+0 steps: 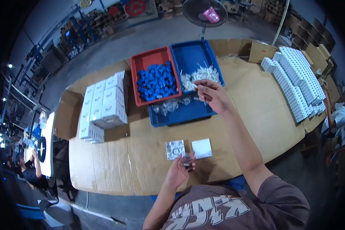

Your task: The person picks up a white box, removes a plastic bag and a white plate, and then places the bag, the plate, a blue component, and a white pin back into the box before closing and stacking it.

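My left hand (179, 171) is closed around a small clear plastic bag (186, 160), low over the near side of the table. Just beyond it lie a white plate with grey cut-outs (175, 150) and a plain white square plate (201, 148), side by side. With fingers pinched, my right hand (214, 97) holds a small white piece (195, 85) at the near edge of the blue bin (191, 55). White slender pieces (206, 74) are heaped in that bin. In front of it, a lower blue tray (188, 115) contains clear plastic bags (168, 106), partly hidden under the bins.
A red bin (150, 57) of blue parts (155, 80) adjoins the blue bin. White boxes (105, 101) are stacked at left. Rows of white pieces (297, 82) stand at right. Cardboard walls (67, 115) edge the table; a fan (205, 13) stands beyond. Another person (34, 172) sits far left.
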{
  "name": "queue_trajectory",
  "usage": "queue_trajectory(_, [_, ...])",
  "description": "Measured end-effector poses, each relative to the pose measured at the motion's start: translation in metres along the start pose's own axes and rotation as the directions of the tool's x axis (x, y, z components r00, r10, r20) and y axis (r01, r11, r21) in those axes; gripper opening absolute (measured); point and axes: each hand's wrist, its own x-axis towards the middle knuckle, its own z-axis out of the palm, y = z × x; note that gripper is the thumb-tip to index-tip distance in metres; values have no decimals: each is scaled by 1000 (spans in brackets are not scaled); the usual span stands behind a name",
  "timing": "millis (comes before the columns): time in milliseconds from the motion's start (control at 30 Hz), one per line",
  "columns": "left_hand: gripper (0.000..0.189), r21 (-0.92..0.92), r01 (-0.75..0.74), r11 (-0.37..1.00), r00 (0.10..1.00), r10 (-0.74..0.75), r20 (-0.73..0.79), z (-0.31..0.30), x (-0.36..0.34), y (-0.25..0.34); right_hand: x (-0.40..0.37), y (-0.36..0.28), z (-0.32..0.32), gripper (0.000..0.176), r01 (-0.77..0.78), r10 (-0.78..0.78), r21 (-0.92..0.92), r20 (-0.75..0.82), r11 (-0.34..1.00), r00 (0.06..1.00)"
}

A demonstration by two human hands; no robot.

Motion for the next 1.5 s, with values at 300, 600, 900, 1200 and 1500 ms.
queue_trajectory(300, [53,-4,-69,998,996,69,-53,-7,-4,-3,-146,127,-13,16,-305,308,-376,-55,875,950])
queue_trajectory(600, [45,133,-44,990,995,56,-83,10,-5,-2,-150,95,20,19,-66,217,-719,120,691,969])
queue_trajectory(900, [44,197,-32,980,992,55,-110,2,-12,-4,-131,81,29,14,54,321,-786,312,615,894])
queue_trajectory(1200, [37,172,-46,984,980,78,-184,4,-13,-4,-117,64,41,15,-33,486,-794,337,606,806])
queue_trajectory(1500, [31,174,-55,983,985,82,-153,-9,-13,-9,-108,83,28,16,104,510,-767,515,634,689])
